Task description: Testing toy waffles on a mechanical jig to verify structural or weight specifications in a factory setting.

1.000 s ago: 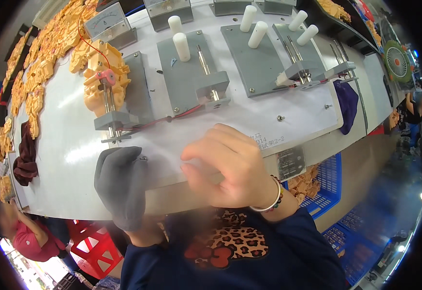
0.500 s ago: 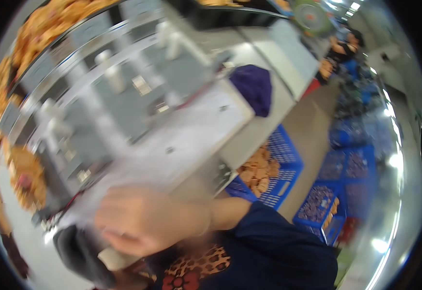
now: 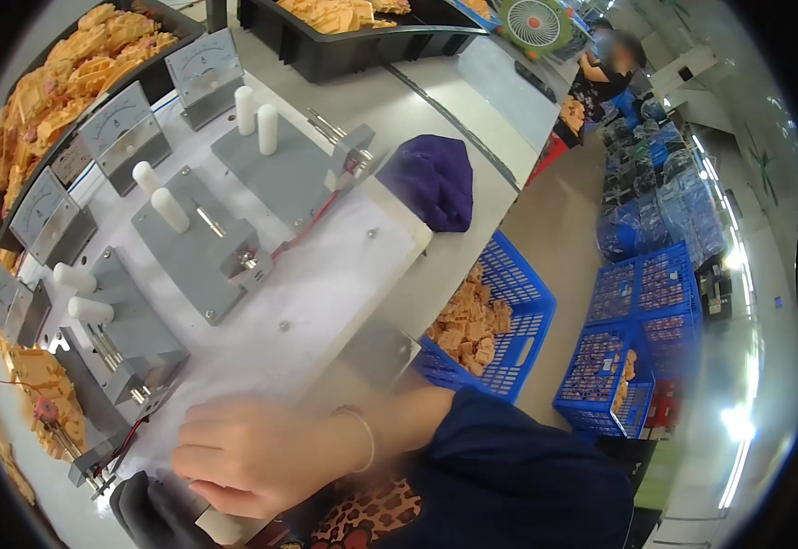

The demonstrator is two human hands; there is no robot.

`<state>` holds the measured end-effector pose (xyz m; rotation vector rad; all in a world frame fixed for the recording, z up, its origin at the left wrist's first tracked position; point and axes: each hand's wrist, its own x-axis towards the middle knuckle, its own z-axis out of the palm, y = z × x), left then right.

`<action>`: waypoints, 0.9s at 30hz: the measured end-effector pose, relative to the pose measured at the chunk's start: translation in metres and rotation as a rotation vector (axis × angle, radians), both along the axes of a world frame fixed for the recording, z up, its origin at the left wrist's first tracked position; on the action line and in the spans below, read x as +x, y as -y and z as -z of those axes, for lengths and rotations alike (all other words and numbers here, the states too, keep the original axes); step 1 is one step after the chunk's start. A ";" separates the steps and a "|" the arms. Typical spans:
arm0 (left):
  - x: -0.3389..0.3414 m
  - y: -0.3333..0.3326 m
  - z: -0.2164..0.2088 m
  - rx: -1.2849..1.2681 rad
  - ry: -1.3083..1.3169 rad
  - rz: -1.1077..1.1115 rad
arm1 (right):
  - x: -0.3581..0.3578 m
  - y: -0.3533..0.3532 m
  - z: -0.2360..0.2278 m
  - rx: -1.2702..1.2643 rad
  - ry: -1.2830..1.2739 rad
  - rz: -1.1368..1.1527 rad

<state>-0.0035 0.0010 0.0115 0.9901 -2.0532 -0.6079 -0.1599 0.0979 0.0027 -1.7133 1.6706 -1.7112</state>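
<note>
My right hand [image 3: 243, 453] is over the near left edge of the white board [image 3: 326, 274], its fingers curled inward; whatever lies inside them is hidden. Just below it is a black, glove-like shape [image 3: 147, 512], with a small pale piece [image 3: 230, 528] beside it. My left hand cannot be made out clearly; the black shape may cover it. On the board stand grey test fixtures [image 3: 193, 242] with white posts [image 3: 170, 210] and metal pins. Behind them is a row of analogue meters [image 3: 117, 123]. An orange moulded part [image 3: 47, 393] sits by the leftmost pins.
Black trays [image 3: 326, 64] of orange parts stand behind the meters. A dark purple cloth [image 3: 431, 183] lies at the board's right corner. A blue basket [image 3: 531, 302] of parts sits below the bench, with more blue crates [image 3: 591, 375] beyond. Farther back are a green fan [image 3: 534, 23] and another person [image 3: 609, 69].
My view has turned and steadied, so the bench looks sharper and shifted. My right hand stays curled near the same spot, beside the black shape.
</note>
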 end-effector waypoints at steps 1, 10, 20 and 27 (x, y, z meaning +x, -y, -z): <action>0.001 0.001 0.001 -0.007 0.001 -0.005 | 0.000 0.000 -0.001 -0.007 0.001 -0.005; 0.014 0.006 0.006 0.082 0.161 0.092 | -0.004 0.000 -0.004 -0.027 -0.021 -0.041; 0.011 0.003 0.004 0.145 0.094 0.077 | -0.003 -0.001 -0.011 0.021 -0.038 0.002; 0.009 0.006 0.006 0.006 0.123 0.123 | -0.004 -0.002 -0.010 0.028 -0.026 -0.016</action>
